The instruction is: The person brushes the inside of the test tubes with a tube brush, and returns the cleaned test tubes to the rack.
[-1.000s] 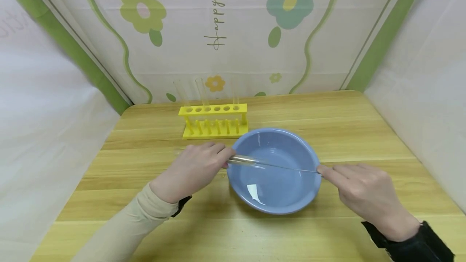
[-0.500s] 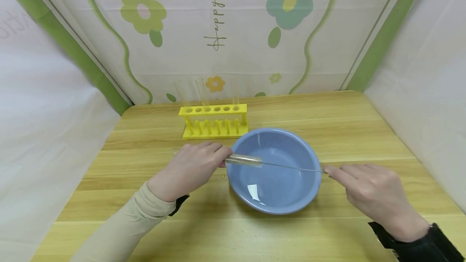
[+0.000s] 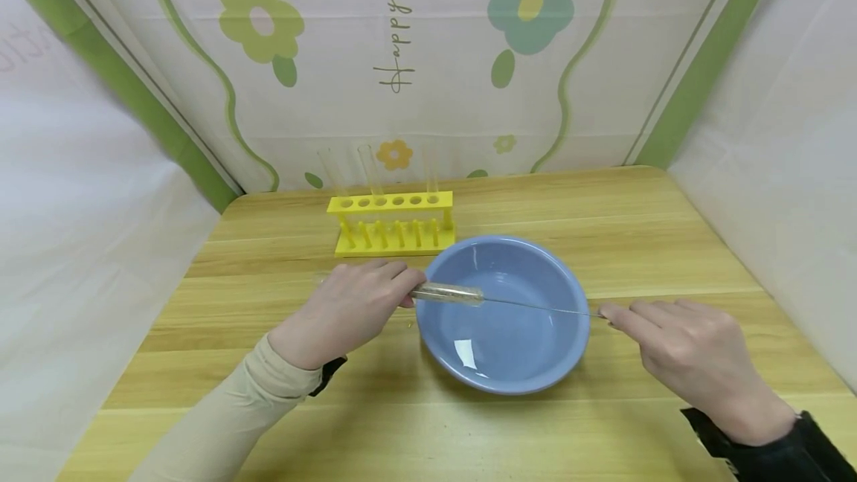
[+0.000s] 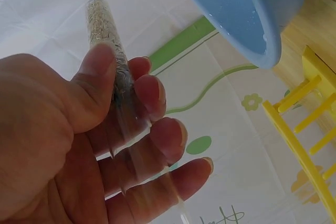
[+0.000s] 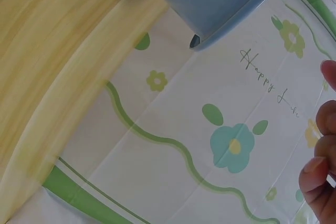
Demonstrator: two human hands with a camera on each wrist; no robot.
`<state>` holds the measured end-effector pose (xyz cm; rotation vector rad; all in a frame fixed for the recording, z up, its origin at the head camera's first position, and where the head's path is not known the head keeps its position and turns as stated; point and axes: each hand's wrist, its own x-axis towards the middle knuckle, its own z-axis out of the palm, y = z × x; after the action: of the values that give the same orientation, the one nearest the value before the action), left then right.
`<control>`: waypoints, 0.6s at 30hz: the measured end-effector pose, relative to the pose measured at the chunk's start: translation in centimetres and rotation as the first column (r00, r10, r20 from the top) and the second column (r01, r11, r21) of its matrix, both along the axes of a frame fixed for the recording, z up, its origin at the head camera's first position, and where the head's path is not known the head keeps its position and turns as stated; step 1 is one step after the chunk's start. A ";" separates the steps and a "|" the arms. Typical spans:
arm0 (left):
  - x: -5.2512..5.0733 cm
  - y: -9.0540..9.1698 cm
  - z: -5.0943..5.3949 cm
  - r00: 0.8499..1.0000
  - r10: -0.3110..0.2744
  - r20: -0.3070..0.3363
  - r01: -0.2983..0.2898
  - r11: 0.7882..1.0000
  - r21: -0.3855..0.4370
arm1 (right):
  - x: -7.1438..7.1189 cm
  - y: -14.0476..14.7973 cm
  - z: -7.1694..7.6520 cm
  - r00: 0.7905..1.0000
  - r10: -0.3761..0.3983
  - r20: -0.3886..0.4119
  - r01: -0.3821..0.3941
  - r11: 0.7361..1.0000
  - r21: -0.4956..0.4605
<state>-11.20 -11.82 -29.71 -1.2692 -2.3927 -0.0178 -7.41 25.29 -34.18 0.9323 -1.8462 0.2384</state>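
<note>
1. My left hand (image 3: 348, 311) is wrapped round a glass test tube (image 3: 462, 294), thumb (image 4: 94, 90) pressed on one side and fingers curled across the other.
2. The tube lies through that grip: its mouth end sticks out past my thumb and index finger, over the blue basin (image 3: 509, 389), while the faint closed end shows beyond the back of my hand.
3. A test-tube brush (image 3: 535, 307) sits with its bristles (image 4: 101, 19) inside the glass, filling the stretch from the mouth down to about my thumb.
4. Its thin wire handle leaves the mouth and runs across the basin to my right hand (image 3: 683, 352).
5. There my right thumb and index finger pinch the wire near its end; the side camera on that wrist catches only part of my fingers at its edge.
6. Tube and wire lie nearly in line, sloping slightly across the head view.
7. The basin stands on the wooden table (image 3: 643, 244) between my hands, droplets on its inner wall.
8. Behind it, to the left, a yellow test-tube rack (image 3: 395, 250) holds three clear tubes (image 3: 370, 169) upright or slightly leaning.
</note>
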 end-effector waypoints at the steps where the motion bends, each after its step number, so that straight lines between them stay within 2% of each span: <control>1: 0.0 0.0 0.0 1.000 0.000 0.000 0.000 1.000 0.000 | 0.0 0.0 0.0 1.000 0.000 0.000 0.000 1.000 -0.001; 12: 0.1 -0.1 0.1 1.000 0.006 -0.004 -0.006 1.000 -0.014 | 0.2 0.3 0.0 1.000 0.004 0.028 -0.003 1.000 -0.005; 15: 0.2 0.1 0.2 1.000 0.005 -0.029 -0.005 1.000 -0.022 | 0.3 0.6 -0.2 0.996 0.019 0.084 -0.018 1.000 -0.008; 18: 0.3 0.3 0.4 0.998 0.001 -0.065 -0.003 1.000 -0.031 | 0.5 1.2 -0.7 0.984 0.032 0.175 -0.031 0.999 -0.010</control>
<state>-10.94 -11.57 -29.34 -1.2614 -2.3479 0.0599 -6.92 26.49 -34.93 0.9610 -1.9905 0.3561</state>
